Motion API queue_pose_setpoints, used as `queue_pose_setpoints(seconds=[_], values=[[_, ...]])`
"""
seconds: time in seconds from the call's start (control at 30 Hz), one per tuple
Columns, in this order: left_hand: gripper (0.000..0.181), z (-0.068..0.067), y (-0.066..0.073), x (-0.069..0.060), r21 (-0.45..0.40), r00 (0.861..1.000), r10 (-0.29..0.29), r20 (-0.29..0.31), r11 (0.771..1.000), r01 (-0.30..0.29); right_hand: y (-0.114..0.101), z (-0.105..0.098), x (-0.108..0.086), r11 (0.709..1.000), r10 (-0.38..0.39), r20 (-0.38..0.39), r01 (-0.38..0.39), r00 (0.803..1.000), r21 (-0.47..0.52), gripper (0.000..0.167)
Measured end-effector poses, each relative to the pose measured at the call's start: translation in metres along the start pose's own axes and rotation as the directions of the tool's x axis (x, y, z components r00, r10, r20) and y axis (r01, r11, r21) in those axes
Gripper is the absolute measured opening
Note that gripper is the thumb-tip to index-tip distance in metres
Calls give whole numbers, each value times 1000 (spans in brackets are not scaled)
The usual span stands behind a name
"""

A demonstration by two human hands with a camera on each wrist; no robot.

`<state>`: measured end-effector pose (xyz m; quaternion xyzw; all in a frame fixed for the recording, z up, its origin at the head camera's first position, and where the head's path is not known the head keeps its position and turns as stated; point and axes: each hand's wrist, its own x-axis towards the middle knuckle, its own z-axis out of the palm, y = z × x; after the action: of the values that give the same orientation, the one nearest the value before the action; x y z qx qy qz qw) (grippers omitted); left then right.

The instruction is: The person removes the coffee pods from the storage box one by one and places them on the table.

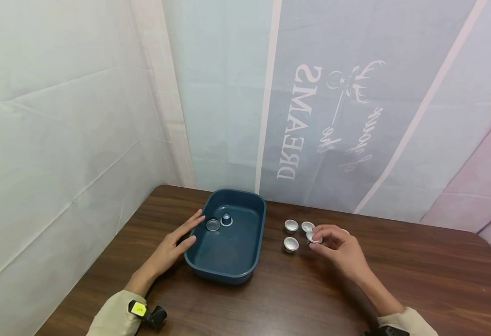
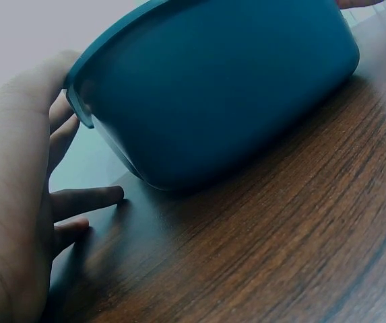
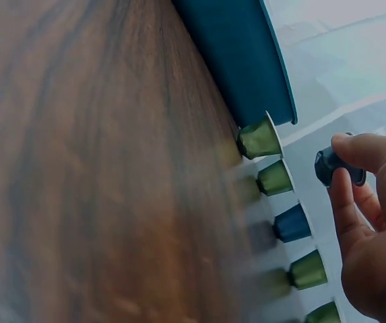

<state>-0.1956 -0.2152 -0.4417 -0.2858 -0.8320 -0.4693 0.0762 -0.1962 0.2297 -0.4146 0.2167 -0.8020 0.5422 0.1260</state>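
Note:
In the head view my right hand pinches a coffee capsule, silver lid up, just above the table. The right wrist view shows this capsule's dark blue body between thumb and fingers. Below it stand several more capsules: green ones and a blue one. A dark blue rectangular tub sits to their left, holding a blue capsule lid down and another with its round face up. My left hand rests on the tub's left rim, fingers extended.
The dark wooden table meets a printed cloth hanging behind it. A pale cloth hangs along the left side. One capsule on the table is mostly hidden behind my right hand.

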Motion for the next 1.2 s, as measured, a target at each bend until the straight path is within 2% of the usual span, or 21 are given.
queue_pose_setpoints(seconds=[0.4,0.6,0.8,1.2], values=[[49,0,-1,1,-2,1000,5,3,1000,-5,18,6,-9,1000,23,-3,-23,1000,-11,18],[49,0,0,1,-10,1000,22,-3,1000,-22,8,11,-11,999,-13,-8,12,1000,-48,19],[50,2,-2,1,-13,999,40,6,999,-40,-9,14,-12,998,15,-33,-17,999,-62,19],[50,-1,-1,0,-18,999,38,2,999,-38,-7,19,-13,999,5,-6,-5,1000,-41,18]])
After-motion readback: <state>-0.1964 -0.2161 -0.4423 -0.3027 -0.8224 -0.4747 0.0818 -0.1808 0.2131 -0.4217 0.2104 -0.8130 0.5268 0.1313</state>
